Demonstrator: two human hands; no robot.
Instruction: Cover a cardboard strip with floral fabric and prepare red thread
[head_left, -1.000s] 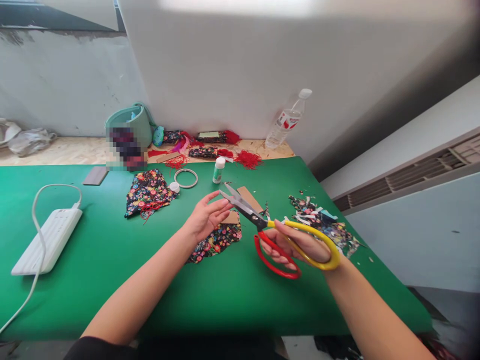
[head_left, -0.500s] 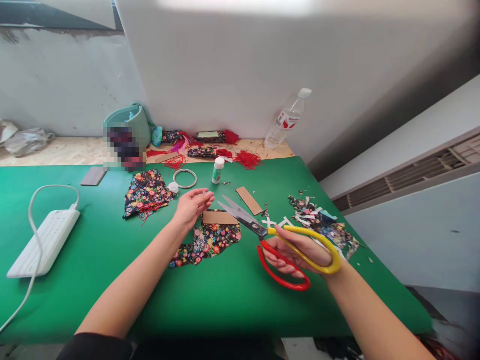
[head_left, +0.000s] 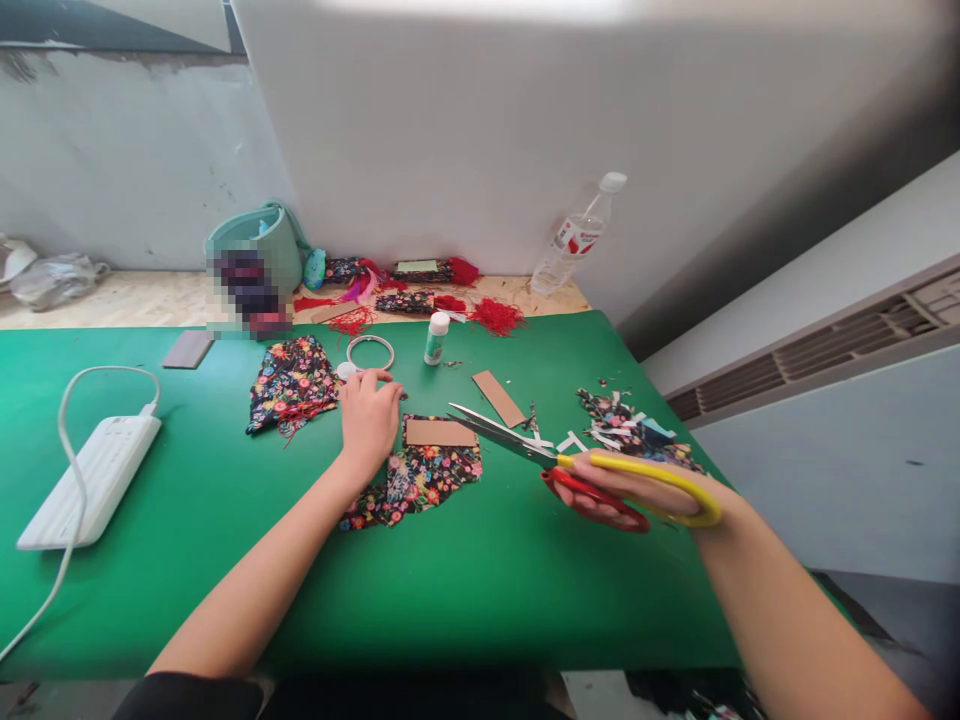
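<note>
My right hand (head_left: 611, 480) grips a pair of scissors (head_left: 517, 440) with one yellow and one red handle. Its blades point left, nearly closed, above the right side of a brown cardboard strip (head_left: 439, 433). That strip lies on black floral fabric (head_left: 435, 475) on the green table. My left hand (head_left: 370, 420) is palm down with curled fingers, just left of the strip. A dark bit shows by its fingertips, but I cannot make out what they hold. Behind this hand are a small white cap (head_left: 346, 371) and a silver ring (head_left: 370, 340).
A glue stick (head_left: 436, 338) stands at the middle back, with another cardboard strip (head_left: 499, 399) to its right. Fabric scraps (head_left: 637, 430) lie at the right. Floral fabric (head_left: 292, 385) and a power strip (head_left: 94, 485) are on the left. A bottle (head_left: 574, 245) stands behind.
My left hand has turned palm down and drawn slightly left, towards the white cap. My right hand has shifted right with the scissors, whose blades and handles have come closer together.
</note>
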